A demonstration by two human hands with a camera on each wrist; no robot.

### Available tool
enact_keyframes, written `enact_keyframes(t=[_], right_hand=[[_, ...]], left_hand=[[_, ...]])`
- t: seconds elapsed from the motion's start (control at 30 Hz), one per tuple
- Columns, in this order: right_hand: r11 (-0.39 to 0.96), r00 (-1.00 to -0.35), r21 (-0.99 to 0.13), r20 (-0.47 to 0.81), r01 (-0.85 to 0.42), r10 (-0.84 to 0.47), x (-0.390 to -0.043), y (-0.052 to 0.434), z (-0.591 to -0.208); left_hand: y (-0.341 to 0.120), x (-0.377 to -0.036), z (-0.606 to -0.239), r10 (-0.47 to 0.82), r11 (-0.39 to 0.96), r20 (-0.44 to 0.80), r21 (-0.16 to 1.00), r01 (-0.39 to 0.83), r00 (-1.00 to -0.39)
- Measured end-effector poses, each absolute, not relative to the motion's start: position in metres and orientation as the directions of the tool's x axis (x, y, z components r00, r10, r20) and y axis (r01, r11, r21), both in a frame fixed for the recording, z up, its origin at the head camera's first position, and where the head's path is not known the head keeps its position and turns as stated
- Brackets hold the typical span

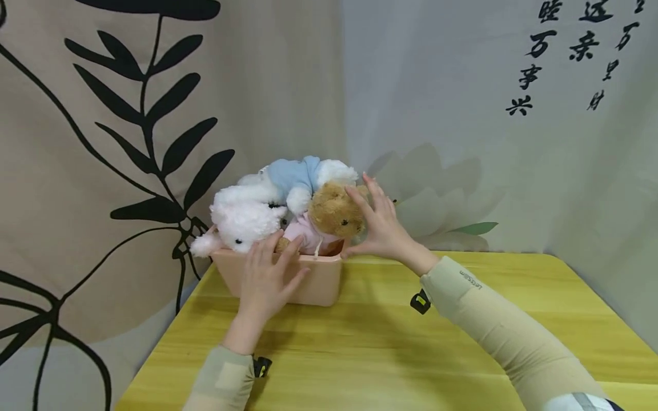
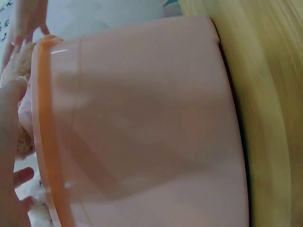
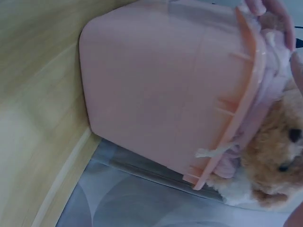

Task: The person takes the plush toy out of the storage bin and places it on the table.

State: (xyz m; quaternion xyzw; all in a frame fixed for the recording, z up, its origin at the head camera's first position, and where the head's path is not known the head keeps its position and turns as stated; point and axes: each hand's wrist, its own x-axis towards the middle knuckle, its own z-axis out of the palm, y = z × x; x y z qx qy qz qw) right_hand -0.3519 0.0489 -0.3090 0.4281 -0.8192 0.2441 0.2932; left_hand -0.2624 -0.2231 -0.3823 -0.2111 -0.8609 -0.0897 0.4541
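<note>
The plush toys are being settled into the pink bin [image 1: 313, 285], steadied by the flat-fingered left hand [image 1: 267, 279], while the brown teddy bear [image 1: 331, 211] is touched by the right hand [image 1: 380, 225] with fingers spread, and a downward press seems called for next

Evenly and softly lit in the head view, bright without glare. Faint, diffuse shadows on the yellow table [image 1: 462, 342] beneath both forearms and near the pink bin [image 1: 319, 285]. Slightly soft throughout, with wide-angle bending of the table edges toward the left and right. Dimmer and washed out in both wrist views, the bin wall [image 2: 151, 127] filling the frame at close range, blurred, with pale streaks of reflection on its rim [image 3: 246, 94].
</note>
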Motion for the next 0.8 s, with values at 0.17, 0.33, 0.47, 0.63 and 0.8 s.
enact_keyframes(t=[0.17, 0.33, 0.47, 0.63, 0.8], right_hand=[[0.494, -0.424, -0.154, 0.756, -0.855, -0.499, -0.368, 0.043, -0.321], [0.397, -0.496, -0.329, 0.739, -0.857, -0.456, -0.375, 0.028, -0.334], [0.319, -0.535, -0.433, 0.738, -0.843, -0.411, -0.371, 0.013, -0.338], [0.279, -0.519, -0.442, 0.785, -0.852, -0.340, -0.367, -0.004, -0.335], [0.290, -0.461, -0.380, 0.832, -0.878, -0.308, -0.365, -0.009, -0.328]], left_hand=[[-0.221, -0.267, -0.387, 0.283, 0.900, 0.833, -0.060, 0.431, -0.475], [-0.223, -0.266, -0.394, 0.273, 0.910, 0.824, -0.053, 0.412, -0.497], [-0.224, -0.262, -0.398, 0.254, 0.910, 0.832, -0.032, 0.414, -0.494], [-0.223, -0.262, -0.396, 0.230, 0.906, 0.839, 0.000, 0.422, -0.494], [-0.222, -0.266, -0.393, 0.235, 0.901, 0.835, 0.006, 0.435, -0.498]])
